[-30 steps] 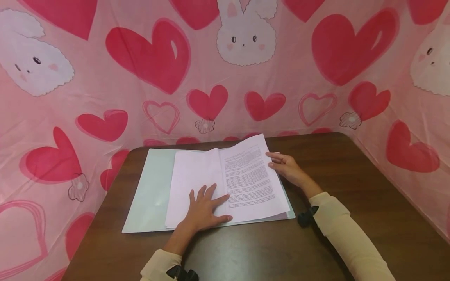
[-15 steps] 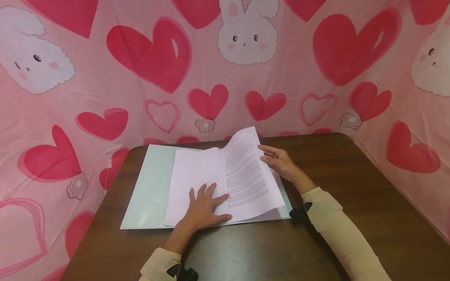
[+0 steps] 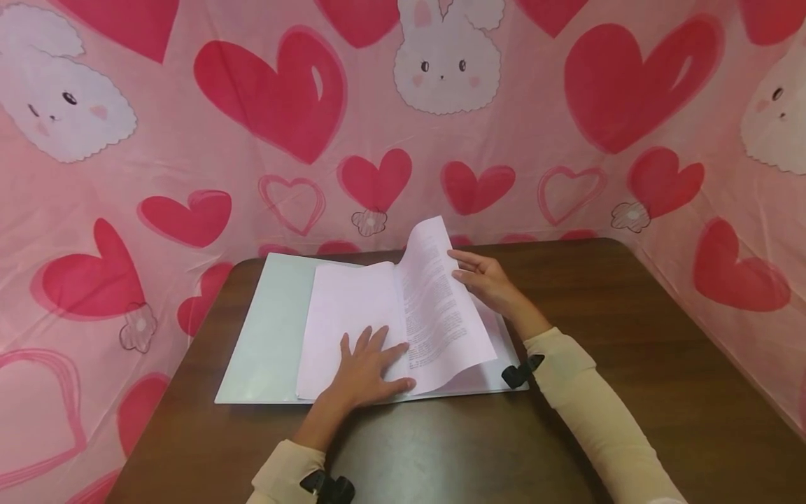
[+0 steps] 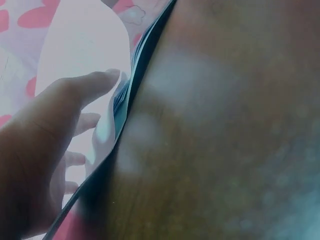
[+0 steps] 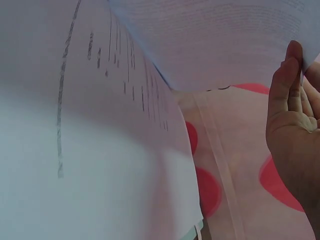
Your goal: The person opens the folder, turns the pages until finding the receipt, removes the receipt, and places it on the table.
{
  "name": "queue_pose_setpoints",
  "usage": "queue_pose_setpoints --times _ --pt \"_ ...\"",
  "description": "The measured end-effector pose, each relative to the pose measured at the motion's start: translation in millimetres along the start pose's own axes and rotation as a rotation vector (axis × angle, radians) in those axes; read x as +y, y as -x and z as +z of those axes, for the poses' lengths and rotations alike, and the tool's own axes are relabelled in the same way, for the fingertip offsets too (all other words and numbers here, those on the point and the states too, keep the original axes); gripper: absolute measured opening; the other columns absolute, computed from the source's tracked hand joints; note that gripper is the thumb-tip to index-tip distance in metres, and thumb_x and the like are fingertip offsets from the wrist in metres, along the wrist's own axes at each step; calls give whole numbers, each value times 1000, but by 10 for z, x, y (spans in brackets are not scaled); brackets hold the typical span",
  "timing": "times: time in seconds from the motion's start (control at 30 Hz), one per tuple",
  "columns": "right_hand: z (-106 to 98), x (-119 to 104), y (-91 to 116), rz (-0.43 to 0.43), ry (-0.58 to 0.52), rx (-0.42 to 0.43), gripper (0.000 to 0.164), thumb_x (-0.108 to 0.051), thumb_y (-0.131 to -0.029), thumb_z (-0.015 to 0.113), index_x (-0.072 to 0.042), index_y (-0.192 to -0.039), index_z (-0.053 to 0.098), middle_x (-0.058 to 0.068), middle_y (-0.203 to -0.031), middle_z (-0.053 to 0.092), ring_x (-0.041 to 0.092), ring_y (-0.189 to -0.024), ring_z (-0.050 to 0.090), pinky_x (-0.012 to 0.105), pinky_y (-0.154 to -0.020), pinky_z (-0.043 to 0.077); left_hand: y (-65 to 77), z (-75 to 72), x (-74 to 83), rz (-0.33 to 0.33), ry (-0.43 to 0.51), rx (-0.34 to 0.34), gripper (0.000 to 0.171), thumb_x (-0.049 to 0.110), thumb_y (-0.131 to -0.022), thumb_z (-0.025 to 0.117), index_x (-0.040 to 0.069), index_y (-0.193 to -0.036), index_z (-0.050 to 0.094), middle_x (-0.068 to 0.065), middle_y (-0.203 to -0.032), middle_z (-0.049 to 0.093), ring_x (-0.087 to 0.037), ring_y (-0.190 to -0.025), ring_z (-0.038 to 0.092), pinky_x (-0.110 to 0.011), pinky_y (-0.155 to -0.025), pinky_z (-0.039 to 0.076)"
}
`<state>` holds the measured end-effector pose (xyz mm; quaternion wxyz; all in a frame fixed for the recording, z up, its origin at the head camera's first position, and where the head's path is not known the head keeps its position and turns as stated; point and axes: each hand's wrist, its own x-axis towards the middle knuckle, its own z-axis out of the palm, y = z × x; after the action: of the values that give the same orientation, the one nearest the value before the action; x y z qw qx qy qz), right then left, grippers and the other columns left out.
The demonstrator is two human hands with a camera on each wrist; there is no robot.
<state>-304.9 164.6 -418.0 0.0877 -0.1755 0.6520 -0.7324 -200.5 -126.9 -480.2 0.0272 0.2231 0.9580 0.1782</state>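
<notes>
A pale green folder (image 3: 267, 329) lies spread on the table with white sheets inside it. My left hand (image 3: 365, 371) rests with spread fingers on the blank left-hand page (image 3: 352, 297), near the fold. In the left wrist view its thumb (image 4: 95, 85) reaches to the lower edge of the papers. My right hand (image 3: 485, 276) pinches the outer edge of a printed page (image 3: 434, 301), which curves up off the stack. In the right wrist view, thumb and fingers of the right hand (image 5: 295, 115) meet at that page's edge, and another printed sheet (image 5: 110, 150) lies beneath.
The brown wooden table (image 3: 630, 336) extends around the folder on all sides. Behind it hangs a pink cloth (image 3: 504, 133) with hearts and rabbits. Black wrist cameras sit on both cream sleeves (image 3: 585, 392).
My right hand has moved left and slightly away from me, lifting the printed page into a steeper curve and uncovering more of the sheet beneath. My left hand stays in place.
</notes>
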Motion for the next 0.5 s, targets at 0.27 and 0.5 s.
queue_pose_setpoints --times 0.27,0.5 --pt "124 -53 -61 -15 8 -25 53 1 -101 52 6 -152 38 -11 -117 70 11 -98 72 27 -83 62 -139 -99 22 -16 64 48 65 61 -92 57 30 -150 52 -9 -163 43 -39 -156 29 -75 -121 11" --pt "196 -48 -106 -17 -6 -27 53 4 -100 50 7 -151 38 -11 -118 70 11 -99 72 28 -83 63 -371 -271 185 35 482 168 62 42 -98 61 21 -155 44 -7 -161 46 -32 -148 46 -56 -122 34"
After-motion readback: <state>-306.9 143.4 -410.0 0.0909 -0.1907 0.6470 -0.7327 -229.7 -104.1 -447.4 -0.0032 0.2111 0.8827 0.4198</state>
